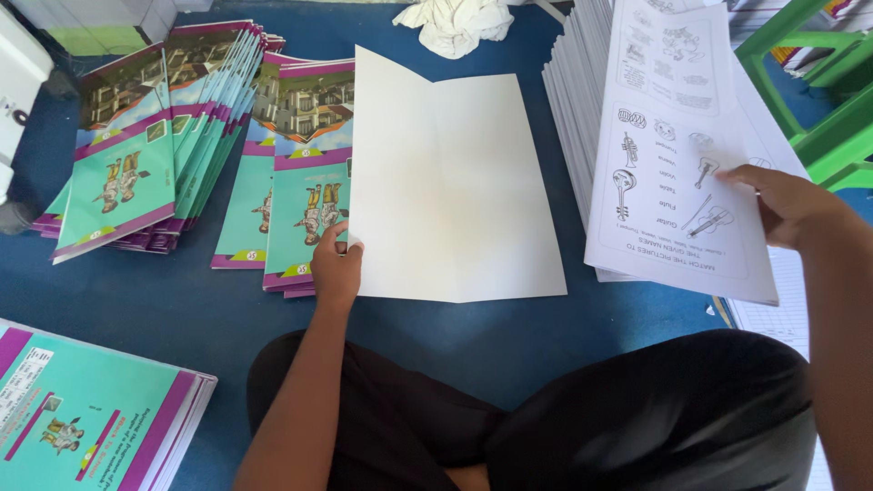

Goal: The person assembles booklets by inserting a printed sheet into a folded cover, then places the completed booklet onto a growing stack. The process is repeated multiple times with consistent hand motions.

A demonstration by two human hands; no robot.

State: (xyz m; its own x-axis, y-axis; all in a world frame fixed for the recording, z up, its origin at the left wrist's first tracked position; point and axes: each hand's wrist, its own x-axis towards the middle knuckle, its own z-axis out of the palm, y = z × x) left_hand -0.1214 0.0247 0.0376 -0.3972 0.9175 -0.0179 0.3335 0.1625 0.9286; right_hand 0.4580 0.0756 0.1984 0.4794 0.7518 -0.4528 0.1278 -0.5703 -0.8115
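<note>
Left hand (336,264) pinches the blank folded cover (450,182) at its near-left edge, long axis running near-to-far, while right hand (787,205) grips the printed sheets (677,155) off to its right.

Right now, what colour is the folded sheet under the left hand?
Plain white, blank, with a centre crease; the folded sheet shows best in the head view, lying on the blue surface.

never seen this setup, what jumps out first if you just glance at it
A blank white sheet lies creased and opened in the middle of the blue floor, the left hand pinching its lower left edge. At right, the right hand holds up a worksheet with instrument drawings over a stack of pages. Teal and purple booklets fan out at left.
</note>
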